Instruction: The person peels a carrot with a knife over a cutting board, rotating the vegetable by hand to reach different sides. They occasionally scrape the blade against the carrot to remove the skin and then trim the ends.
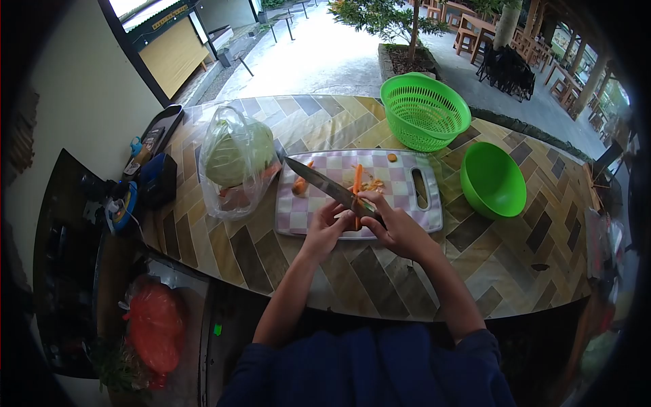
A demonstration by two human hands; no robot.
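Over the cutting board [400,183], pink and white checked, my right hand [400,230] is closed on a large kitchen knife [315,180], its blade slanting to the upper left. The blade lies across a slim carrot [357,178] that points away from me. Fingers of my left hand [327,229] are closed around the carrot's near end, close to the blade. Orange peelings [372,185] lie on the board beside the carrot. A carrot end piece [300,186] rests at the left, and a small round orange slice [392,157] near the far edge.
Left of the board stands a clear plastic bag [237,163] holding a cabbage and some orange pieces. A green strainer basket [426,112] and a green bowl [493,180] are at the right. A red plastic bag [156,322] sits below the table's left side.
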